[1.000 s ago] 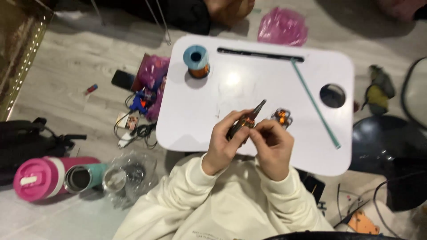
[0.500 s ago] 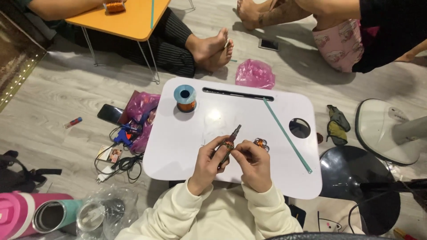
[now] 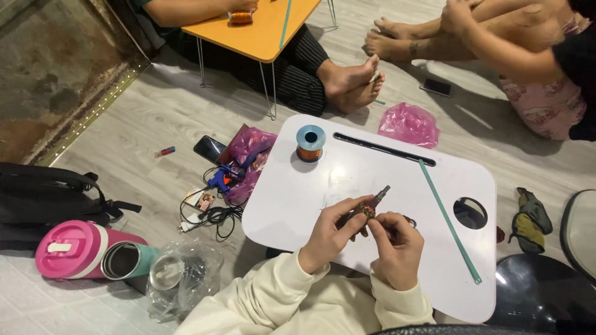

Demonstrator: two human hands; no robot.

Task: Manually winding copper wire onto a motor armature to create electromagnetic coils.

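My left hand (image 3: 330,234) grips a slim dark tool (image 3: 370,206) that points up and to the right over the white lap table (image 3: 298,198). My right hand (image 3: 397,248) pinches something small against the tool's middle, where a bit of thin wire is wound. A spool of copper wire with blue ends (image 3: 310,143) stands at the table's far left corner. A long teal stick (image 3: 448,220) lies slanted on the table's right half.
Other people sit across the floor, one behind an orange low table (image 3: 273,28). Pink bags (image 3: 408,124), a phone (image 3: 208,148), cables (image 3: 211,217), a black bag (image 3: 43,195), a pink flask (image 3: 77,249) and cups lie around. A black stool (image 3: 546,298) stands at lower right.
The view has tilted up and drawn back, so the other people and the orange table now show. My hands stay together on the tool over the white table.
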